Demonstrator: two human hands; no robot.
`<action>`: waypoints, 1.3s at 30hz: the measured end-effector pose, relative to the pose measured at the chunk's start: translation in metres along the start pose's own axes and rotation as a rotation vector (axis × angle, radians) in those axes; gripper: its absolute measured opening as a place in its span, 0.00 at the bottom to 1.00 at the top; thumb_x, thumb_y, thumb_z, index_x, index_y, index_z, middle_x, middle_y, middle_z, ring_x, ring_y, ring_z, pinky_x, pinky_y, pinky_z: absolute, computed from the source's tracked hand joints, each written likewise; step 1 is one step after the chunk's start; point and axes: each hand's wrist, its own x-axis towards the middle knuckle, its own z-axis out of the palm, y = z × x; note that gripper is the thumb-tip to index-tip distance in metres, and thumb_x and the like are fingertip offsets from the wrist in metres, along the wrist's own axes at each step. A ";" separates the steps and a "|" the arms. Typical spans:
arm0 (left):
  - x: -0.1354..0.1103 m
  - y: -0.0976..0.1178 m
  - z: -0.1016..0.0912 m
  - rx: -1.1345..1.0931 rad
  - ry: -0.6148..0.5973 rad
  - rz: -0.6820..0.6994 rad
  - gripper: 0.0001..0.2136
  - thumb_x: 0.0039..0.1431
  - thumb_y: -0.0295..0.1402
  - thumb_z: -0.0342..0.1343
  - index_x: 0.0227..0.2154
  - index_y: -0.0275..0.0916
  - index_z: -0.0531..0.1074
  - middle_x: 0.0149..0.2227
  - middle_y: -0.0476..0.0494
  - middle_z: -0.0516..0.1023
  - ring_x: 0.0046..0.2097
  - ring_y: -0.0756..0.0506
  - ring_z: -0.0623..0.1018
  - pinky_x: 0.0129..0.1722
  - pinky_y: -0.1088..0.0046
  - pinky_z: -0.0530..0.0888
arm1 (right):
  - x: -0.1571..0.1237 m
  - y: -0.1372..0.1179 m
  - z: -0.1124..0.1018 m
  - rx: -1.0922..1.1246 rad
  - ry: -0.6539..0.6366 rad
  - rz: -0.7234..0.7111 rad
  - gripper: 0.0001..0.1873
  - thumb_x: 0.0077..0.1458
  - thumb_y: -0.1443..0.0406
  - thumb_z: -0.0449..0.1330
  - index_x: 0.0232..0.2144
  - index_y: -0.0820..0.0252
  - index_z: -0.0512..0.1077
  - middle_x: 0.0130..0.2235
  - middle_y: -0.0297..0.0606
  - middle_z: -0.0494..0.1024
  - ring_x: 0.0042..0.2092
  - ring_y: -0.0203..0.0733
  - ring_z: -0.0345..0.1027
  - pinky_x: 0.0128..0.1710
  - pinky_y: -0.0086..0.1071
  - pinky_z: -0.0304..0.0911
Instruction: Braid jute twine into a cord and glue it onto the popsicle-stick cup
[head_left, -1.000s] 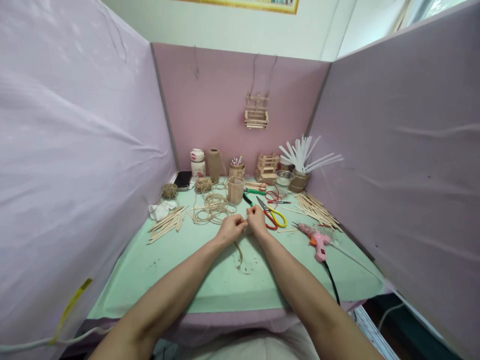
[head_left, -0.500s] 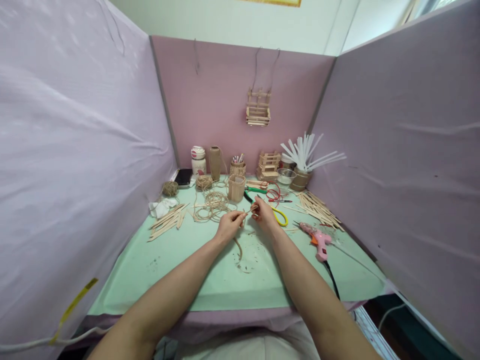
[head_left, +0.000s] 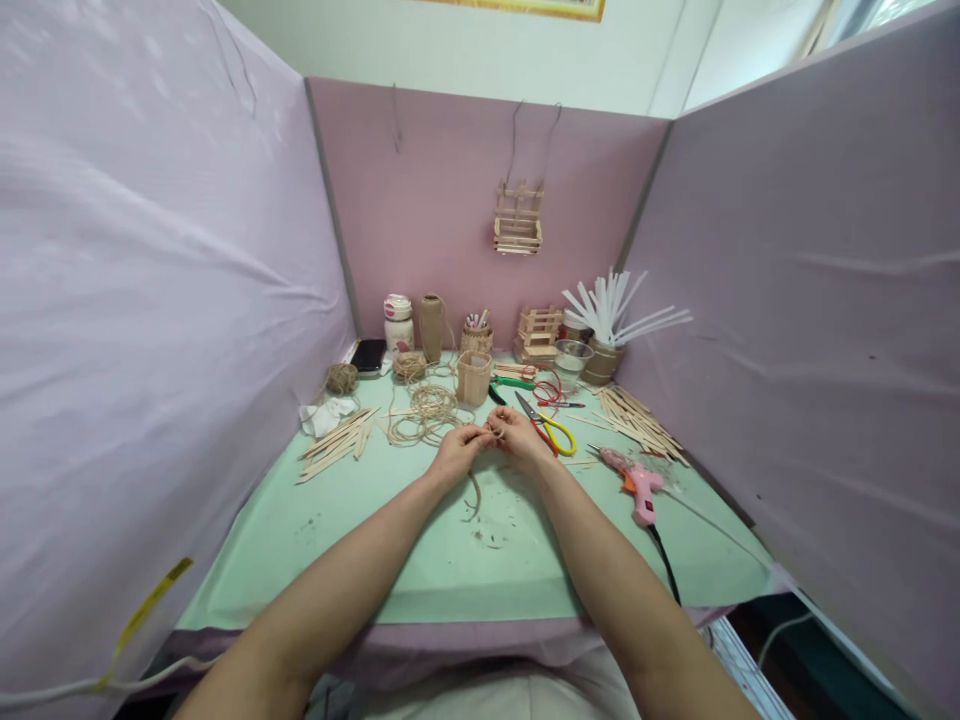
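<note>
My left hand (head_left: 459, 450) and my right hand (head_left: 517, 434) meet over the middle of the table, fingertips nearly touching. Both are closed in a pinch on a thin piece of jute twine (head_left: 475, 492), whose tail hangs below the left fingers. The part between the fingertips is small and partly hidden. Just behind the hands stands a small wooden-stick cup (head_left: 473, 379). To its left lies a loose coil of twine (head_left: 431, 410). Scissors with red and yellow handles (head_left: 556, 436) lie right of my right hand.
A pink hot glue gun (head_left: 637, 482) with a cord lies at the right. Wooden sticks are piled at the left (head_left: 339, 445) and right (head_left: 637, 420). White glue sticks (head_left: 606, 305) stand in a pot behind. Fabric-covered walls enclose the table (head_left: 315, 560) on three sides.
My right hand has moved left and slightly down, closing up to the left hand. The scissors behind it now show more fully. The left hand has barely moved.
</note>
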 end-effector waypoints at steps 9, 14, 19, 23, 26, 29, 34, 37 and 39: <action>-0.004 0.009 0.005 0.042 -0.082 0.083 0.10 0.51 0.37 0.55 0.26 0.37 0.77 0.31 0.45 0.78 0.36 0.47 0.73 0.42 0.72 0.67 | 0.004 0.007 -0.002 -0.049 0.314 -0.037 0.16 0.39 0.57 0.62 0.24 0.56 0.59 0.20 0.28 0.69 0.18 0.30 0.56 0.16 0.25 0.49; -0.006 0.018 0.004 0.023 -0.102 0.120 0.10 0.50 0.38 0.56 0.26 0.37 0.77 0.31 0.44 0.78 0.36 0.47 0.74 0.42 0.71 0.67 | 0.005 0.006 -0.002 -0.091 0.365 -0.042 0.16 0.40 0.56 0.61 0.23 0.56 0.59 0.18 0.28 0.67 0.17 0.30 0.55 0.16 0.26 0.49; -0.005 0.018 0.000 -0.048 -0.112 0.048 0.13 0.48 0.42 0.57 0.26 0.36 0.76 0.31 0.42 0.77 0.36 0.46 0.73 0.40 0.70 0.67 | 0.004 0.007 0.000 -0.110 0.381 -0.038 0.15 0.41 0.55 0.60 0.23 0.56 0.60 0.18 0.29 0.68 0.17 0.30 0.55 0.17 0.27 0.51; 0.000 0.008 -0.004 -0.331 -0.058 -0.112 0.18 0.48 0.47 0.57 0.28 0.34 0.74 0.29 0.43 0.75 0.29 0.51 0.69 0.30 0.75 0.65 | 0.003 0.006 -0.004 -0.320 0.305 0.010 0.17 0.45 0.50 0.57 0.21 0.57 0.63 0.16 0.30 0.66 0.18 0.32 0.55 0.18 0.27 0.50; 0.005 -0.001 -0.010 -0.465 -0.035 -0.239 0.18 0.45 0.45 0.60 0.29 0.32 0.74 0.25 0.46 0.71 0.23 0.55 0.61 0.22 0.77 0.56 | 0.000 -0.001 -0.006 -0.577 0.339 -0.153 0.18 0.48 0.51 0.56 0.19 0.58 0.66 0.17 0.32 0.65 0.21 0.34 0.57 0.22 0.28 0.52; 0.007 -0.007 -0.012 -0.497 -0.040 -0.254 0.17 0.44 0.43 0.61 0.28 0.32 0.73 0.24 0.47 0.68 0.22 0.56 0.57 0.21 0.77 0.52 | -0.003 -0.010 -0.003 -0.652 0.236 -0.408 0.10 0.49 0.57 0.57 0.30 0.57 0.71 0.28 0.35 0.71 0.30 0.37 0.62 0.31 0.30 0.58; 0.005 -0.007 -0.009 -0.315 0.024 -0.157 0.14 0.47 0.42 0.57 0.22 0.33 0.70 0.23 0.49 0.68 0.24 0.54 0.61 0.24 0.77 0.58 | -0.009 -0.018 0.006 -0.716 0.025 -0.497 0.10 0.49 0.62 0.58 0.36 0.53 0.73 0.39 0.38 0.70 0.37 0.40 0.63 0.36 0.33 0.59; 0.004 -0.005 -0.009 -0.080 0.095 -0.067 0.12 0.49 0.39 0.54 0.21 0.35 0.70 0.24 0.48 0.71 0.29 0.50 0.67 0.31 0.75 0.63 | -0.010 -0.017 0.007 -0.767 -0.003 -0.487 0.04 0.49 0.62 0.59 0.27 0.54 0.72 0.33 0.38 0.70 0.36 0.42 0.62 0.37 0.34 0.58; 0.005 -0.004 -0.010 0.042 0.123 -0.029 0.11 0.51 0.39 0.52 0.23 0.35 0.71 0.25 0.48 0.71 0.31 0.49 0.69 0.33 0.74 0.65 | -0.010 -0.016 0.007 -0.779 0.029 -0.480 0.06 0.50 0.61 0.58 0.25 0.55 0.71 0.31 0.38 0.70 0.36 0.42 0.62 0.38 0.34 0.57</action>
